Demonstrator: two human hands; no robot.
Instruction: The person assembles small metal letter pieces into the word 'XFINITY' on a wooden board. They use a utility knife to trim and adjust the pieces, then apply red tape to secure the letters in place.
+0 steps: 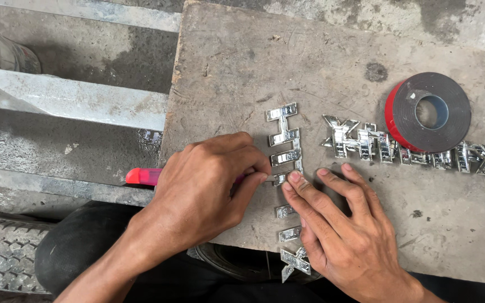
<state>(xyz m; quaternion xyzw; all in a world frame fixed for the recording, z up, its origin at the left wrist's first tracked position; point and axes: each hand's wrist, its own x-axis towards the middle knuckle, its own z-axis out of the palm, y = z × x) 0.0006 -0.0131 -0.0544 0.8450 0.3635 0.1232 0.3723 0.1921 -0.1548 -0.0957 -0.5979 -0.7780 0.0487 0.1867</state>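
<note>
On the grey board (pixel 332 73), head view: left hand (pixel 203 185) grips a pink-handled knife (pixel 144 176), fingers closed around it, tip against the chrome letter strip (pixel 283 147). Right hand (pixel 343 230) lies flat, fingertips (pixel 294 178) pressing that strip. A second chrome emblem (pixel 411 148) and tape roll (pixel 429 111) lie to the right.

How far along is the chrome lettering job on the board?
Looks done: nothing clearly. In hand: left hand works a pink-handled blade on the vertical strip of chrome letters; right hand pins it. Left: the horizontal chrome letter strip and red-edged grey tape roll lie untouched.
</note>
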